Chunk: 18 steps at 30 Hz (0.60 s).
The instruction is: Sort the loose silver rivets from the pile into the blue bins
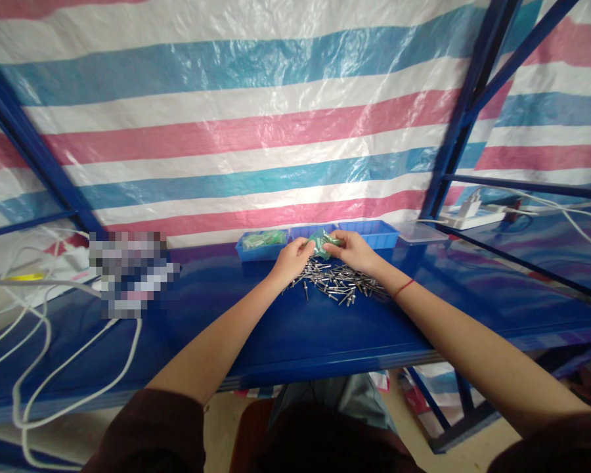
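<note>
Both hands hold a small green plastic bag (321, 242) between them, above the table. My left hand (295, 256) pinches its left side, and my right hand (350, 249) grips its right side with thumb and fingers. What the bag contains cannot be made out. Just below the hands lies a loose pile of metal rivets (342, 281), spread on the blue tabletop. Behind, a blue bin (261, 253) on the left holds several green-tinted bags (263, 239). Two more blue bins, a middle one (303, 231) partly hidden by the hands and a right one (374, 235), stand alongside.
The blue table (217, 315) is framed by blue metal posts. White cables (44, 328) and a pixelated patch (132, 269) occupy the left side. A clear plastic lid (421, 232) and a white power strip (473, 215) are at right. Striped sheeting (256, 131) hangs behind.
</note>
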Tool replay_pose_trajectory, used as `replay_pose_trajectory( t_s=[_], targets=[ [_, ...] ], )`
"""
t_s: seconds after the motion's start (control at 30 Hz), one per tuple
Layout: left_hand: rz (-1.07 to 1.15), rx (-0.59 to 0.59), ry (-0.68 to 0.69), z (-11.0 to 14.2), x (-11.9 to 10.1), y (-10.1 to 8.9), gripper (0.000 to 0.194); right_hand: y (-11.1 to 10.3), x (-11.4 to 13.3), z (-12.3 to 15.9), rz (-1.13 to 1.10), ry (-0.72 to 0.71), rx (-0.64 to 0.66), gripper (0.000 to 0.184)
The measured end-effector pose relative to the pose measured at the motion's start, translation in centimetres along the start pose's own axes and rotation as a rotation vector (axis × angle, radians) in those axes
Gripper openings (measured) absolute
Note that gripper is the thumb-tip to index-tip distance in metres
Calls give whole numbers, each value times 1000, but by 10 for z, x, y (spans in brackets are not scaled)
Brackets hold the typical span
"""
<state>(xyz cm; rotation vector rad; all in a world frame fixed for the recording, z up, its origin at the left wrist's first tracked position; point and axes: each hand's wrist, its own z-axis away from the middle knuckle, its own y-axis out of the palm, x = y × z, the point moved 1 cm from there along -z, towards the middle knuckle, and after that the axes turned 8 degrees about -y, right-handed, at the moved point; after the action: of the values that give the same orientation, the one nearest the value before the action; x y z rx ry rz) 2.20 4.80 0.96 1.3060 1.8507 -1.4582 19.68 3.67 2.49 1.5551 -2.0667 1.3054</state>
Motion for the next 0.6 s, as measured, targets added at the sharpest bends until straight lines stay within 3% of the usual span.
replay_pose_trajectory(
  t_s=[0.1,0.2,0.33,0.4,0.43,0.5,0.6],
  targets=[
    [6,29,74,3,-9,-5,35,-1,12,1,125,-120,-59,23],
    [-71,-15,191,0,-22,-19,26,-1,25,3,165,-151,-67,25],
    [-351,-342,289,-11,-26,-58,24,-3,29,4,172,-142,-216,36],
    [-528,-455,241,-16,-16,-78,26,-4,27,4,171,-125,-250,37],
    [-622,-439,198,-19,-8,-86,28,-4,26,4,176,-114,-250,36],
    [-789,-301,82,-21,12,-95,33,-5,25,4,193,-96,-238,34],
    [-844,-114,-13,-22,37,-97,44,-5,27,5,219,-81,-204,34]
  ],
)
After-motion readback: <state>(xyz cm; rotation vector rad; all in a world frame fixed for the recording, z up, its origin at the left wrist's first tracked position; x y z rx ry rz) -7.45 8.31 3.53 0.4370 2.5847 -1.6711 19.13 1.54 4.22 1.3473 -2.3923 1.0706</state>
